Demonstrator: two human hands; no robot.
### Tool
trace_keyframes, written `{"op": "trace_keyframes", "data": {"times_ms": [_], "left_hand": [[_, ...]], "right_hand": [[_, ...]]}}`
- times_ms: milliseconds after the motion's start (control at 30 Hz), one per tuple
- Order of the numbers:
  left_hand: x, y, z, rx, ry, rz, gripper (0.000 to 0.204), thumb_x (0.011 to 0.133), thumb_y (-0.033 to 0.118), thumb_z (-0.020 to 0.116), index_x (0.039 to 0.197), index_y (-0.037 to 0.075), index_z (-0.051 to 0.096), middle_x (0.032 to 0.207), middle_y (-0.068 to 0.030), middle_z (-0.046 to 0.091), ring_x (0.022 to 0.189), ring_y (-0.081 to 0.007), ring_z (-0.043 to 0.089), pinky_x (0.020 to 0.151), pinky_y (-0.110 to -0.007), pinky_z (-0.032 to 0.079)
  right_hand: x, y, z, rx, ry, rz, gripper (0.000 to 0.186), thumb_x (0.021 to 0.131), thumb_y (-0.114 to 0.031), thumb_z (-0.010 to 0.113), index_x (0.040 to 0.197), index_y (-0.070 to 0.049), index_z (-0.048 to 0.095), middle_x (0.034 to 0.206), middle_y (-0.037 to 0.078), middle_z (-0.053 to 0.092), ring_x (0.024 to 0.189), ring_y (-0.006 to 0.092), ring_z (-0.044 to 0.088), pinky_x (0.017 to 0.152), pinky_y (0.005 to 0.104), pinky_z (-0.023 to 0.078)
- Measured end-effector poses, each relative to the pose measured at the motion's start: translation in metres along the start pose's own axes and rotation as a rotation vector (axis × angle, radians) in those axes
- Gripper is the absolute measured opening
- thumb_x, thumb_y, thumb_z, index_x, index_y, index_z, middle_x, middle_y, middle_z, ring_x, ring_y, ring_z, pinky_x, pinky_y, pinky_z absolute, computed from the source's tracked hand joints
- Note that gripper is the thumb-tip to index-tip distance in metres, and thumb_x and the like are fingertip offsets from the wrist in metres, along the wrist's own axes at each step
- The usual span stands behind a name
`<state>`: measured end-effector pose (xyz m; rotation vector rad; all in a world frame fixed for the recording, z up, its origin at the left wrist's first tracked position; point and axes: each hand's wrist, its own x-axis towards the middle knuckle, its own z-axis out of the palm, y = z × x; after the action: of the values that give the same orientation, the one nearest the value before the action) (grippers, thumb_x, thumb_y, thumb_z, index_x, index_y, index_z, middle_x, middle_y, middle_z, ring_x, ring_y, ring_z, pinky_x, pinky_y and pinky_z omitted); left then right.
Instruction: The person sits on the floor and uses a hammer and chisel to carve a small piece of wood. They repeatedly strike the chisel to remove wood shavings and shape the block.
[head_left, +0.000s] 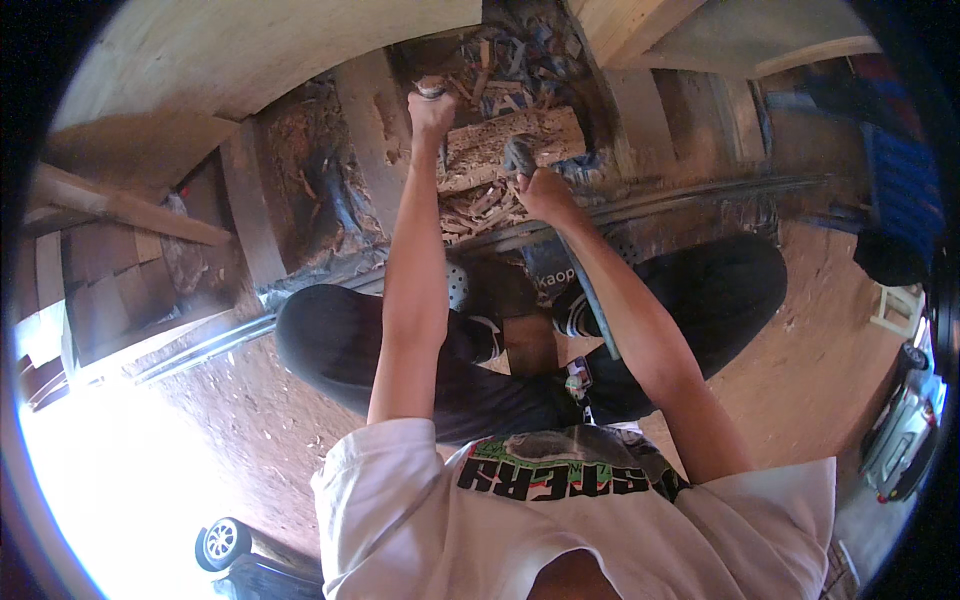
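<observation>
My left hand (431, 118) is closed in a fist round an upright tool, apparently a chisel (430, 91), whose round, banded top shows above the fist. Its lower end is mostly hidden by my hand and wrist. In my right hand (548, 195) is a hammer, gripped close under its grey head (519, 155); the long grey handle (590, 295) runs back under my forearm toward my lap. Both hands are over a rough, pitted wooden block (555, 133) lying across in front of me. The hammer head is beside the chisel, apart from it.
Wood chips (485, 212) lie heaped round the block. Planks (250, 205) and large pale wooden panels (270, 50) close in the far side. My bent legs (710, 290) flank the work spot. A blue slatted thing (897, 190) and a pale wooden frame (897, 310) stand at right.
</observation>
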<state>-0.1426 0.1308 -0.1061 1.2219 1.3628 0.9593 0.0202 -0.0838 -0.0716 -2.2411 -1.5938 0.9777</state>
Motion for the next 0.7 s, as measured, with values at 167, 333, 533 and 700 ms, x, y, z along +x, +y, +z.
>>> {"op": "trace_keyframes", "data": {"times_ms": [167,333,533,700], "left_hand": [[0.012,-0.018,0.005,0.190,0.268,-0.018,0.032,0.070,0.021,0.065,0.065,-0.009,0.059,0.063,-0.0183,0.063,0.061,-0.0230,0.061,0.062,-0.041,0.049],[-0.005,-0.010,-0.012,-0.154,0.232,-0.002,0.019,0.074,0.014,0.063,0.064,0.001,0.054,0.059,-0.0056,0.055,0.049,-0.0159,0.052,0.046,-0.033,0.041],[-0.036,0.049,-0.048,-0.478,0.466,-0.137,0.011,0.083,0.006,0.061,0.074,0.003,0.056,0.059,-0.0022,0.051,0.048,-0.0129,0.048,0.042,-0.029,0.037],[-0.052,0.059,-0.050,-0.117,0.761,0.308,0.020,0.084,0.012,0.066,0.078,-0.007,0.062,0.068,-0.0081,0.060,0.059,-0.0156,0.056,0.055,-0.032,0.045]], "right_hand": [[-0.004,-0.008,0.008,-0.251,0.008,-0.002,0.053,0.096,-0.037,0.048,0.076,0.010,0.062,0.064,0.025,0.059,0.060,0.0425,0.059,0.061,0.0567,0.046],[-0.011,-0.009,0.003,0.000,0.005,0.056,0.056,0.097,-0.037,0.046,0.072,0.011,0.061,0.065,0.027,0.060,0.061,0.0423,0.061,0.059,0.0552,0.046],[-0.005,-0.009,0.000,-0.020,-0.027,0.070,0.052,0.095,-0.037,0.049,0.081,0.011,0.064,0.074,0.029,0.064,0.074,0.0442,0.065,0.066,0.0512,0.052],[-0.002,-0.003,0.008,-0.103,0.050,0.015,0.054,0.094,-0.039,0.051,0.079,0.010,0.064,0.074,0.030,0.064,0.073,0.0447,0.065,0.064,0.0519,0.052]]}}
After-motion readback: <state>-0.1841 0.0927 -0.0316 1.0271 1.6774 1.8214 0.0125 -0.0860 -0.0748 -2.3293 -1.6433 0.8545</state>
